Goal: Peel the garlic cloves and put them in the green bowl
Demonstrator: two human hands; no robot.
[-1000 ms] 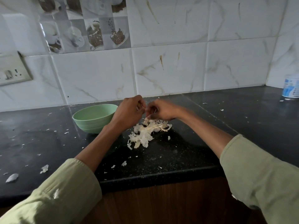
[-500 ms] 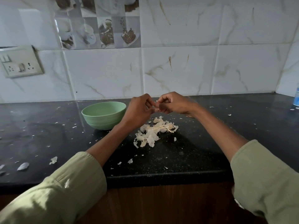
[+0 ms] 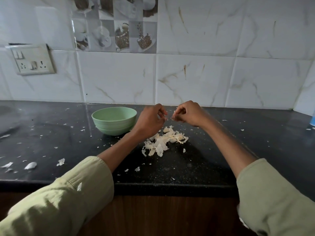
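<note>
My two hands hover above a pile of papery garlic skins [image 3: 162, 142] on the black counter. My right hand [image 3: 189, 114] has its fingers curled and pinches a small pale garlic clove [image 3: 174, 114] at its fingertips. A short gap to its left, my left hand [image 3: 150, 120] is curled too, with a tiny white flake of skin [image 3: 166, 118] at its fingertips. The green bowl [image 3: 95, 116] stands just left of my left hand. From this angle I cannot see what lies in the bowl.
The black counter [image 3: 187, 167] is strewn with small skin flakes, with larger ones near its front left edge [image 3: 30, 165]. A tiled wall with a switch plate [image 3: 32, 60] runs behind. A blue-and-white container [image 3: 313, 119] shows at the far right edge.
My hands were joined at the fingertips over the pile; they have risen a little and pulled apart, leaving a small gap between them. The view has shifted to the left.
</note>
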